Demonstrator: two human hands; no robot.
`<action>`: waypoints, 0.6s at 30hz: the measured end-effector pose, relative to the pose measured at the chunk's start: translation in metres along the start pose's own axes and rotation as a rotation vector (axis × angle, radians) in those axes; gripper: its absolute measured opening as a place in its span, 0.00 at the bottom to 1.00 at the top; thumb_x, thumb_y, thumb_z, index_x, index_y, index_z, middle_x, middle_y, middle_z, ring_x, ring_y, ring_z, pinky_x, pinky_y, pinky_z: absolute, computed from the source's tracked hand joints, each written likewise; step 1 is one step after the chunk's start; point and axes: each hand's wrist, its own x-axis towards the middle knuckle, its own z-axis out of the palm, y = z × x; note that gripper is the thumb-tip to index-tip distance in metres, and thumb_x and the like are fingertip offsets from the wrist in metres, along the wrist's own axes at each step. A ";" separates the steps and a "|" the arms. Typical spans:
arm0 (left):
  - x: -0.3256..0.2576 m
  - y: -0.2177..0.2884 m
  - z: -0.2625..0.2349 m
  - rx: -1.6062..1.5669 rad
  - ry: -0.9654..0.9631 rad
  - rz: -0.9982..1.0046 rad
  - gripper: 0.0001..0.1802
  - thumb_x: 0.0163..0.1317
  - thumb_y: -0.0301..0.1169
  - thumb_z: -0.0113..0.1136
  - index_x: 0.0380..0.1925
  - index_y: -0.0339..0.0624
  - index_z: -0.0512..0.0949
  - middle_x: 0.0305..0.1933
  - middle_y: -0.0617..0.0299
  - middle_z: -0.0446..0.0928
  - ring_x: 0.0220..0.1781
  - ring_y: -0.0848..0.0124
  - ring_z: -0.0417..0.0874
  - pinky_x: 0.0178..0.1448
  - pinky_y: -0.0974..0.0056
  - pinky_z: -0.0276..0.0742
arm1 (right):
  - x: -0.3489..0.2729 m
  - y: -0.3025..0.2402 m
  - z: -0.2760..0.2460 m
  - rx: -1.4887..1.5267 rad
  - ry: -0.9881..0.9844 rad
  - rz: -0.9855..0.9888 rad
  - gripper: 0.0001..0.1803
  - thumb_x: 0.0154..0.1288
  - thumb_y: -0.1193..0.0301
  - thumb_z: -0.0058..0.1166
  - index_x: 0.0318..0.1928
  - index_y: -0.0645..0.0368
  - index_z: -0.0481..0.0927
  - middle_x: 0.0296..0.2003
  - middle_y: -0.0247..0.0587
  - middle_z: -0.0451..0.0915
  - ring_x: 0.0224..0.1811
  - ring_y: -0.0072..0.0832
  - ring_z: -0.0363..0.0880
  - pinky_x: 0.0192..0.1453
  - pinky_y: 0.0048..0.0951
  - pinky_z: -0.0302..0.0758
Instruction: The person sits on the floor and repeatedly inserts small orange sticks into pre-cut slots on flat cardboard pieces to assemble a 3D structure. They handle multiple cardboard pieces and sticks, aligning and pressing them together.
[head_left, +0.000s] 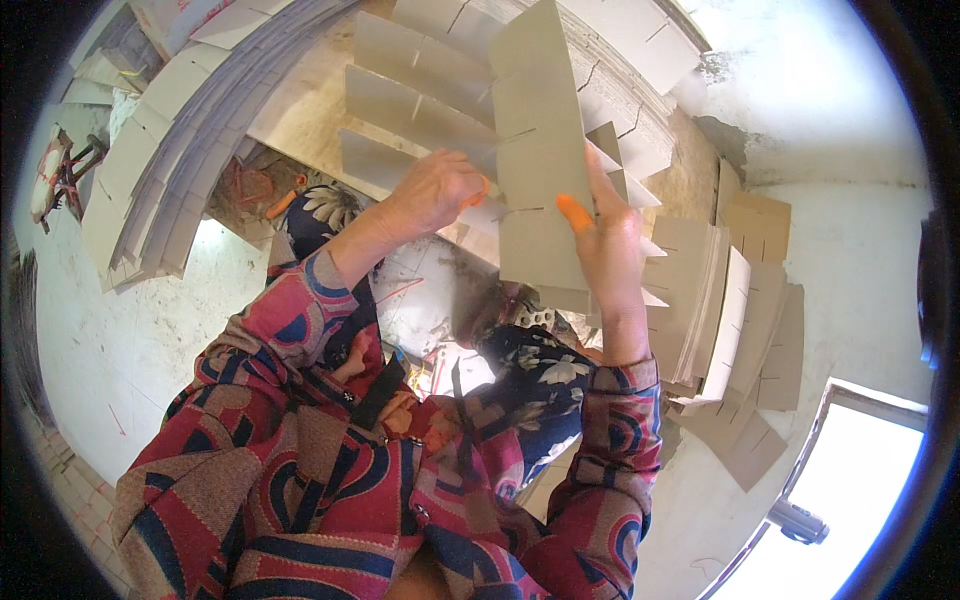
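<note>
A long grey cardboard strip (540,130) with short slits stands in front of me, its broad face toward me. Several cardboard cross strips (420,105) run out to its left in parallel rows, and pointed ends of others show past its right edge. My right hand (612,235) grips the long strip at its right edge, thumb on the front face and fingers partly hidden behind. Closed with its fingers curled, my left hand (440,190) is at the nearest cross strip, just left of the long strip. Orange covers show on a digit of each hand.
A tall stack of slotted cardboard strips (190,110) curves along the left. More stacks lie at the upper right (640,60) and right (690,290), with loose cardboard pieces (745,440) beyond. A pale wooden surface (310,120) lies under the work. A bright opening (860,490) is at the lower right.
</note>
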 end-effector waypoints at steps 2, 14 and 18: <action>-0.003 -0.003 0.001 -0.001 -0.025 -0.020 0.02 0.46 0.25 0.57 0.19 0.43 0.74 0.22 0.59 0.72 0.32 0.59 0.75 0.38 0.58 0.69 | 0.007 -0.010 0.004 -0.017 -0.010 -0.014 0.32 0.54 0.82 0.57 0.62 0.62 0.67 0.31 0.65 0.75 0.32 0.57 0.77 0.34 0.37 0.76; 0.003 -0.009 0.005 -0.007 -0.058 -0.022 0.05 0.48 0.26 0.62 0.27 0.39 0.78 0.26 0.57 0.75 0.32 0.58 0.75 0.36 0.58 0.70 | 0.025 0.007 0.034 -0.311 -0.190 -0.119 0.22 0.58 0.76 0.54 0.54 0.64 0.73 0.28 0.57 0.78 0.33 0.53 0.77 0.37 0.46 0.74; 0.006 -0.003 0.004 -0.031 -0.056 -0.020 0.01 0.50 0.25 0.57 0.24 0.41 0.76 0.25 0.59 0.75 0.33 0.59 0.75 0.37 0.58 0.68 | 0.026 0.014 0.051 -0.444 -0.289 -0.260 0.07 0.50 0.78 0.57 0.32 0.66 0.80 0.28 0.56 0.79 0.34 0.50 0.80 0.37 0.46 0.77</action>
